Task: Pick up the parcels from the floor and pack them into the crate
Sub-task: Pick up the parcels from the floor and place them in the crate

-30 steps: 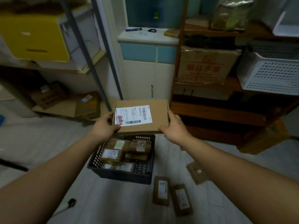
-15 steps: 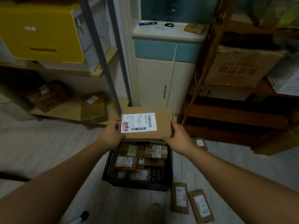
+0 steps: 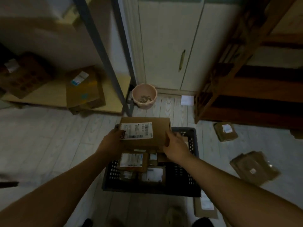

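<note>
Got the big cardboard box [image 3: 157,133] in both hands right over the far end of the crate [image 3: 147,189]. My left hand [image 3: 111,145] is clamped on its left edge, covering a corner of the white shipping label. My right hand [image 3: 177,146] has its fingers wrapped round the near right corner. The box sits pretty much level, label side up, and I can't tell if its underside is touching anything in the crate.

The crate is a black slotted plastic one sitting on the floor [image 3: 49,136], which is pale grey wood-look planks. Inside it, nearer me than the box, there's a labelled parcel [image 3: 132,161] and a smaller parcel [image 3: 152,175] packed close beside it.

Right of the crate, two brown parcels lie loose on the floor: a small square one [image 3: 225,131] further away and a wrinkled flat one [image 3: 254,169] closer in. A flat envelope-type parcel [image 3: 205,205] pokes out just past the crate's near right corner.

Beyond the crate there's a pink pot [image 3: 144,97] with some dry bits in it, in front of a white cabinet [image 3: 164,46]. Far right of the crate is a dark wooden shelf unit [image 3: 246,95]. Far left is a metal rack post [image 3: 101,51] with a worn carton [image 3: 85,92] on its low shelf. Lighting is dim and everything's a bit blurry.
</note>
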The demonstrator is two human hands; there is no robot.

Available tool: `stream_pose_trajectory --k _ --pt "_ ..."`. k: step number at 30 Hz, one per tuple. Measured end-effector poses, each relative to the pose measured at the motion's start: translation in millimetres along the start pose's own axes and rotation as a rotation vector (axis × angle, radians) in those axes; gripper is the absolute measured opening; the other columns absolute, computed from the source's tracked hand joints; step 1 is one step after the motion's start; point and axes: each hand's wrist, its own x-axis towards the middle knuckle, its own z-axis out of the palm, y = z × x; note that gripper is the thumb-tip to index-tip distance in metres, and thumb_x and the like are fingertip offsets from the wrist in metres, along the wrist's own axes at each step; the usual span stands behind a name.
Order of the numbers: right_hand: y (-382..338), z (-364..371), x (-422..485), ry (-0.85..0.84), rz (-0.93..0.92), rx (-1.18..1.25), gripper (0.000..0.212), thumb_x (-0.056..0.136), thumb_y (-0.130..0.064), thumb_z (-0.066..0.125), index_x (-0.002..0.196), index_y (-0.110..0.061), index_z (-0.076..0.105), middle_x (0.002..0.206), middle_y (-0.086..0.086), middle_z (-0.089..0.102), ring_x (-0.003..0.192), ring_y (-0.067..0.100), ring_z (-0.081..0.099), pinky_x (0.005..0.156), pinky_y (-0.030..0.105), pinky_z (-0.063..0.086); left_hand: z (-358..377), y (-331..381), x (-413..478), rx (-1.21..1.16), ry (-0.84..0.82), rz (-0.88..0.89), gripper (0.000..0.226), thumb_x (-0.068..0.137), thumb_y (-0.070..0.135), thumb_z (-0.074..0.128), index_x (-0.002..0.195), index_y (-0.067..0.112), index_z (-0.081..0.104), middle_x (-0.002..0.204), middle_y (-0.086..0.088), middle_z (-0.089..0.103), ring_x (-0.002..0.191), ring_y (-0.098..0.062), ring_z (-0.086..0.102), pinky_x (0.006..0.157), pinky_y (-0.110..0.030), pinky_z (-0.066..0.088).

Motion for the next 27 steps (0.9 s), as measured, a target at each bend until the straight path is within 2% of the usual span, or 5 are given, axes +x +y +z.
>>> stream_pose_trajectory --k 3,5,10,16,27 --pt "35 69 60 0.046 0.006 -0.019 0.056 0.09 -0.024 0.059 0.14 -0.015 0.034 0.14 0.014 0.036 0.122 0.03 0.045 0.097 0.032 0.04 65 -55 56 0.191 -0.024 0.079 0.046 0.096 0.024 0.048 0.141 0.022 0.037 0.155 -0.004 0.025 0.131 -0.017 0.042 0.105 -0.028 0.041" --pt "62 113 96 0.072 0.009 -0.058 0.051 0.09 -0.024 0.058 0.136 -0.014 0.038 0.136 0.015 0.041 0.12 0.03 0.045 0.096 0.035 0.041 110 -88 91 0.358 -0.045 0.106 0.05 0.096 0.025 0.046 0.144 0.025 0.032 0.158 -0.005 0.014 0.14 -0.028 0.029 0.116 -0.041 0.028" --pt "112 198 166 0.093 -0.035 -0.134 0.05 0.091 -0.027 0.056 0.136 -0.015 0.039 0.132 0.015 0.044 0.118 0.03 0.046 0.094 0.035 0.041 194 -161 158 0.431 -0.118 -0.008 0.066 0.093 0.051 0.039 0.149 0.033 0.009 0.16 -0.004 0.0 0.142 -0.042 0.013 0.116 -0.053 0.019" --pt "133 238 200 0.169 -0.123 -0.147 0.052 0.093 -0.038 0.052 0.139 -0.018 0.038 0.133 0.012 0.04 0.119 0.024 0.043 0.099 0.034 0.039 222 -191 195 0.468 -0.111 0.007 0.073 0.089 0.059 0.041 0.149 0.036 0.007 0.159 -0.003 -0.005 0.143 -0.043 0.002 0.114 -0.054 0.017" --pt "124 246 195 0.21 -0.121 0.0 0.054 0.094 -0.026 0.055 0.143 -0.017 0.035 0.144 0.007 0.033 0.125 0.024 0.044 0.1 0.031 0.039 211 -196 197 0.365 -0.036 0.028 0.066 0.089 0.053 0.049 0.146 0.029 0.026 0.157 -0.005 0.012 0.14 -0.037 0.018 0.113 -0.05 0.025"
